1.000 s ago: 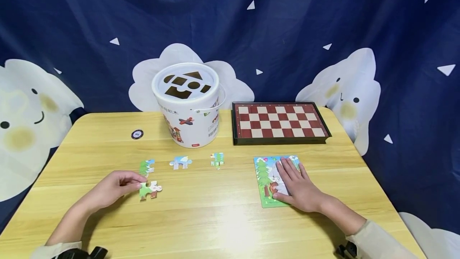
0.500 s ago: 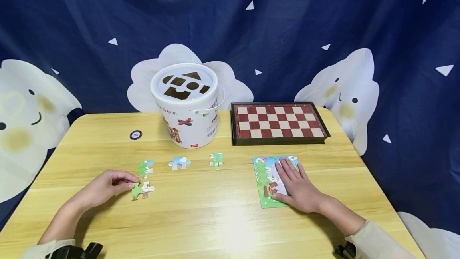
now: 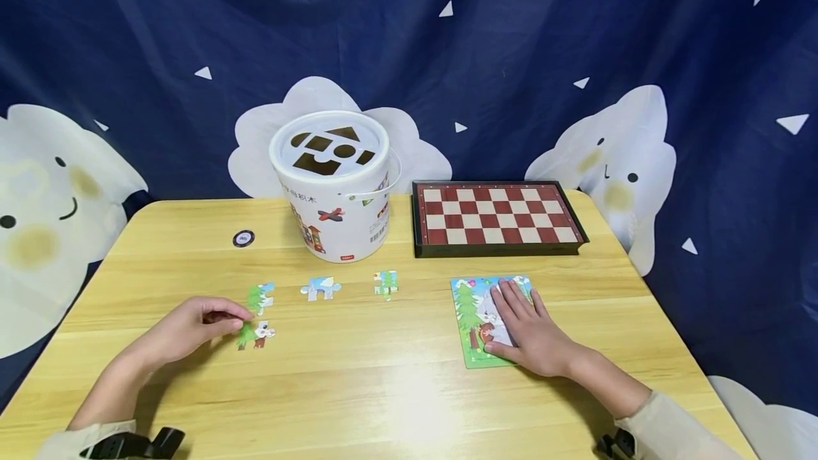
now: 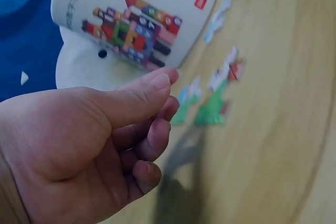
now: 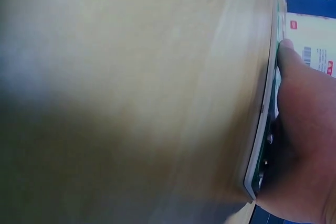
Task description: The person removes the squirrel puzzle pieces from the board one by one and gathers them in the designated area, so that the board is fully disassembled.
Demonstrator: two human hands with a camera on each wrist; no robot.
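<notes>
I have the loose puzzle piece (image 3: 255, 335) on the surface (image 3: 383, 389) by the left hand (image 3: 185, 332); its fingers (image 3: 238, 316) look curled at the piece's edge, but whether they pinch or merely touch it I cannot tell. The right hand (image 3: 533, 336) lies with fingers straight on the puzzle board (image 3: 466, 318), seemingly steadying it, and hides most of its picture; the right wrist view is mostly blur.

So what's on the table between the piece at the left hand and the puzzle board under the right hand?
Nothing: in the head view only bare wood separates the puzzle piece from the puzzle board. The loose pieces lie farther back.
</notes>
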